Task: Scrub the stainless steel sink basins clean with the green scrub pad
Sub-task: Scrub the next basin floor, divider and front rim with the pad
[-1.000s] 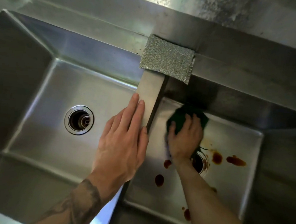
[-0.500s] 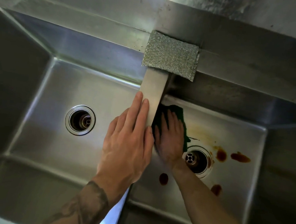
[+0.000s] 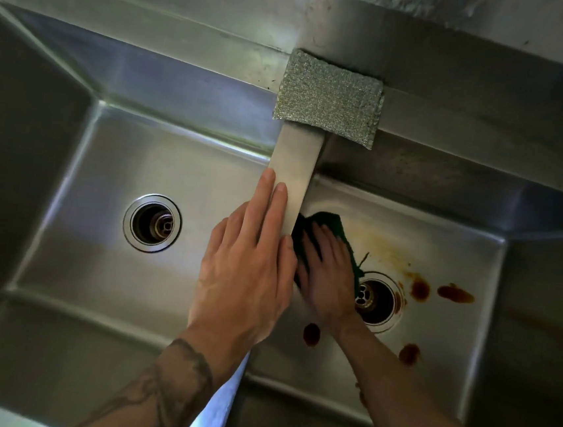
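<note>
Double stainless steel sink seen from above. Left hand (image 3: 247, 272) laid flat on the divider (image 3: 295, 166) between the basins, fingers (image 3: 267, 205) straight and close together, gripping nothing. Right hand (image 3: 327, 276) pressed palm-down on the green scrub pad (image 3: 332, 223), fingers spread over it, against the floor of the right basin (image 3: 449, 236) close to the divider wall, just beside the right drain (image 3: 376, 300). Dark green edge of the pad exposed beyond the fingertips and along the drain side. Reddish-brown spots (image 3: 454, 293) on the right basin floor around the drain, with a yellowish smear (image 3: 383, 244) behind it. Left basin (image 3: 105, 169) with left drain (image 3: 152, 223) at centre. Silver mesh scourer (image 3: 329, 97) resting on the back ledge where the divider meets it, well apart from both hands. Tattoo on the left forearm (image 3: 159, 394)
</note>
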